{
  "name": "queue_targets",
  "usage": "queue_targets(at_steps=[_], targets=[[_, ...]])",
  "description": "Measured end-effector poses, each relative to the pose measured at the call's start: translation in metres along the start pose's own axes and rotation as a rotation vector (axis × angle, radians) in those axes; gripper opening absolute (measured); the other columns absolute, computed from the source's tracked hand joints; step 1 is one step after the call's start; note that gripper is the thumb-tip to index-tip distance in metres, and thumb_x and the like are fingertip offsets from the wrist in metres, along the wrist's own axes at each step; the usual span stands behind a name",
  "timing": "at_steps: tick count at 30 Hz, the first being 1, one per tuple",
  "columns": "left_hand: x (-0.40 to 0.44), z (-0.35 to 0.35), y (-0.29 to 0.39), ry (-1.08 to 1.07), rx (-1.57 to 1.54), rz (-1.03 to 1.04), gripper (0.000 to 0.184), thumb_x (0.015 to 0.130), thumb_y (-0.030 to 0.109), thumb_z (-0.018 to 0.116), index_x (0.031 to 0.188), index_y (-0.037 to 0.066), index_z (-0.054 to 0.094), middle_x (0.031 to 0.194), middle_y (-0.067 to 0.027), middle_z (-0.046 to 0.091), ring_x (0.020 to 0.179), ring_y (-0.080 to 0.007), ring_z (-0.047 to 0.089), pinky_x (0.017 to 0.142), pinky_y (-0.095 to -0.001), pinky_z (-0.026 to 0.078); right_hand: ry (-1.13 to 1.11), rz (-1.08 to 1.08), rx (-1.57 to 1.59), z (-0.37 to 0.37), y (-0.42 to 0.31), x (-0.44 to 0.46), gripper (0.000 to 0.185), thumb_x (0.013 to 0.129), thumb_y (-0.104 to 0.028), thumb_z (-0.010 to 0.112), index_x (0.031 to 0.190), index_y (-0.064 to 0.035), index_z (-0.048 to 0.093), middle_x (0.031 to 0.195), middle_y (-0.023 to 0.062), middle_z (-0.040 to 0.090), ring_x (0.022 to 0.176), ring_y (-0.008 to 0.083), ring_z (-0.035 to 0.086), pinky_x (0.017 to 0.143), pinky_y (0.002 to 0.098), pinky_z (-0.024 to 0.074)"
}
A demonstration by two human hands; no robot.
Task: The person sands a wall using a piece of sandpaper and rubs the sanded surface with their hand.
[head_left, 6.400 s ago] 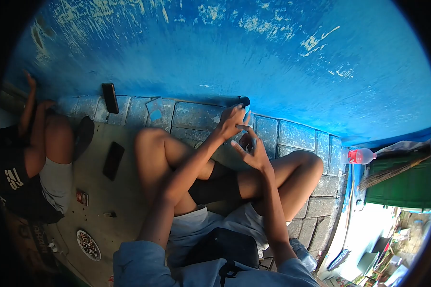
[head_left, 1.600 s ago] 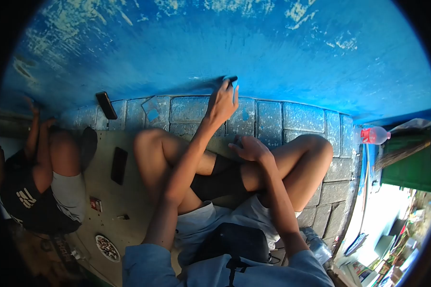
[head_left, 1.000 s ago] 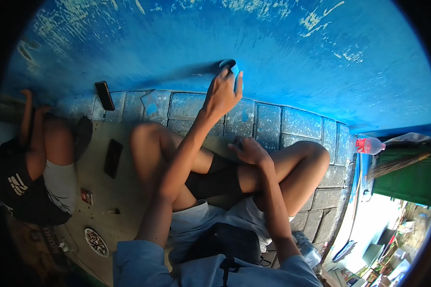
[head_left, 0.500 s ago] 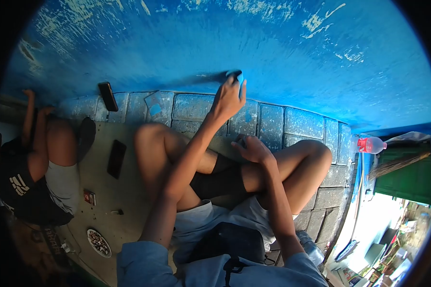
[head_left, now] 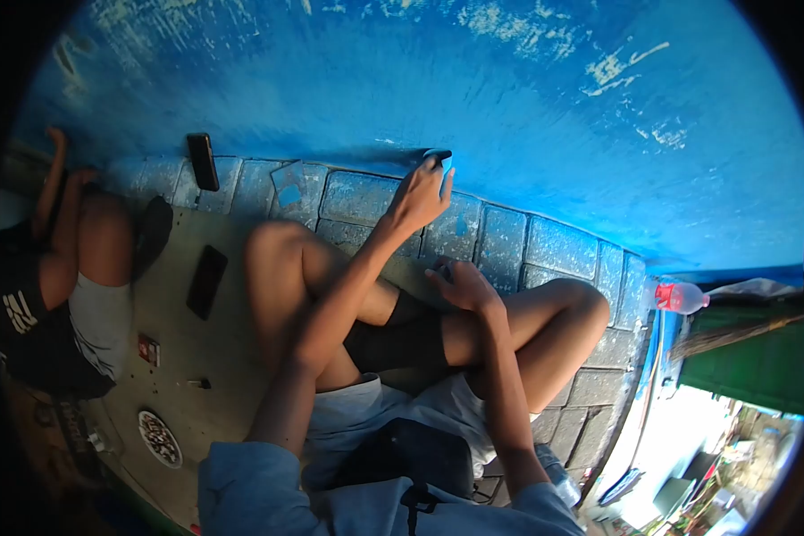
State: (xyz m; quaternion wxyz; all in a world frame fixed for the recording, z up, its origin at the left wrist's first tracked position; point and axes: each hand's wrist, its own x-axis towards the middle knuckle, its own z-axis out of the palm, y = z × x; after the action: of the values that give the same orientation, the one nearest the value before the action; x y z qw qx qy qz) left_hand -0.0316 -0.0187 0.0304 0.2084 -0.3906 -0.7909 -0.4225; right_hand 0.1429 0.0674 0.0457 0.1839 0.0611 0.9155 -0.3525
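Note:
My left hand [head_left: 418, 198] reaches forward to the foot of the blue wall [head_left: 545, 116]. Its fingers pinch a small flat piece [head_left: 445, 161], light blue with a dark side, that looks like sandpaper, pressed against the paint. The fingers hide part of it. My right hand [head_left: 466, 288] hangs loosely over my crossed lower legs, fingers bent but apart, with nothing visible in it. Near the wall, left of my left hand, a squarish sheet [head_left: 288, 185] with a blue patch lies on the paving bricks [head_left: 359, 196].
A phone [head_left: 203, 163] leans near the wall; another phone [head_left: 206, 282] lies on the floor. Left are a small red box [head_left: 149, 350], a plate of cigarette butts [head_left: 159, 439] and a seated person [head_left: 54, 304]. Right stand a pink-labelled bottle [head_left: 681, 297] and a broom [head_left: 732, 337].
My left hand has moved slightly down and left along the wall with the flat piece. The camera view has shifted a little. My right hand stays over my legs.

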Motion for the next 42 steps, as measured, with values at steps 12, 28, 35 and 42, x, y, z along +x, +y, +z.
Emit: queue_targets(at_steps=[12, 28, 35, 42], targets=[[-0.013, 0.005, -0.012, -0.049, 0.018, -0.096, 0.017, 0.093, 0.011, 0.052, 0.088, -0.005, 0.056, 0.083, -0.0258, 0.060, 0.076, -0.0445, 0.059, 0.069, -0.0493, 0.048, -0.012, 0.028, -0.006, 0.002, 0.002, 0.000, 0.038, 0.091, -0.037, 0.059, 0.111, -0.0047, 0.063, 0.086, 0.0274, 0.065, 0.090, 0.0420, 0.064, 0.080, 0.0483, 0.0495], [0.027, -0.067, 0.008, 0.013, 0.011, -0.208, 0.021, 0.095, 0.014, 0.050, 0.093, -0.005, 0.058, 0.083, -0.0262, 0.059, 0.073, -0.0445, 0.059, 0.066, -0.0497, 0.047, 0.034, 0.024, 0.006, 0.005, 0.011, -0.005, 0.037, 0.092, -0.036, 0.060, 0.110, -0.0044, 0.063, 0.076, 0.0203, 0.066, 0.074, 0.0326, 0.067, 0.072, 0.0406, 0.0510], [-0.004, -0.049, -0.025, -0.067, 0.149, -0.150, 0.022, 0.094, 0.011, 0.049, 0.094, -0.010, 0.058, 0.085, -0.0291, 0.059, 0.072, -0.0419, 0.060, 0.067, -0.0467, 0.051, 0.008, 0.016, 0.001, 0.003, 0.004, 0.002, 0.036, 0.092, -0.035, 0.060, 0.109, -0.0039, 0.064, 0.078, 0.0193, 0.067, 0.076, 0.0319, 0.067, 0.073, 0.0410, 0.0508], [0.027, -0.087, 0.002, 0.019, 0.035, -0.190, 0.022, 0.094, 0.011, 0.050, 0.091, -0.009, 0.059, 0.080, -0.0268, 0.059, 0.063, -0.0405, 0.057, 0.062, -0.0450, 0.050, 0.043, -0.018, 0.056, 0.004, 0.005, -0.003, 0.035, 0.092, -0.034, 0.061, 0.108, -0.0035, 0.064, 0.076, 0.0188, 0.066, 0.073, 0.0291, 0.066, 0.070, 0.0400, 0.0503]])
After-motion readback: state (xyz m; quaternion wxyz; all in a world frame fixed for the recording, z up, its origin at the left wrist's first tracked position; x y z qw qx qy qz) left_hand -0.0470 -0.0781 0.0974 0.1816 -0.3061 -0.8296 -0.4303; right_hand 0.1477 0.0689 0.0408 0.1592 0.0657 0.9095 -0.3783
